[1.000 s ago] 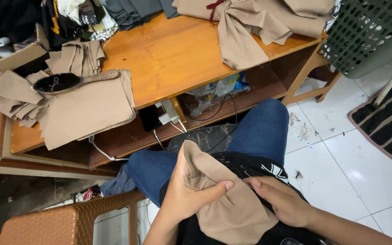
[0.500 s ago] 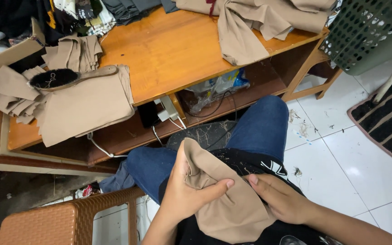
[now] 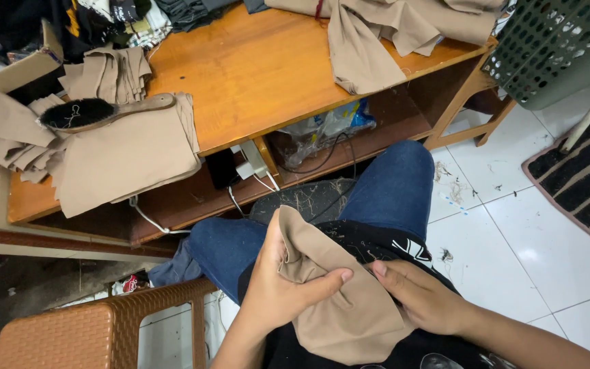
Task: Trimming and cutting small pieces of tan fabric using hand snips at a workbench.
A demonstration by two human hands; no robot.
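A tan piece of cloth [image 3: 336,307] lies in my lap over my black shirt and blue jeans [image 3: 390,184]. My left hand [image 3: 281,290] grips its upper left edge, thumb laid across the fabric. My right hand [image 3: 421,297] pinches the cloth at its right side, fingertips almost meeting the left thumb. A low wooden table [image 3: 254,75] stands in front of my knees. It carries folded tan cloth pieces [image 3: 117,157] with a dark-bristled wooden brush [image 3: 97,113] on top.
More tan fabric [image 3: 390,34] drapes over the table's far right. Cables, a power adapter [image 3: 247,167] and a plastic bag sit on the shelf below. A green plastic basket [image 3: 554,48] is at upper right, a striped mat [image 3: 588,184] on the tiled floor, a brown woven stool [image 3: 97,331] at lower left.
The view has drifted slightly, showing more of the brush and table. My hands still hold the tan cloth in my lap; the fingers have shifted only a little.
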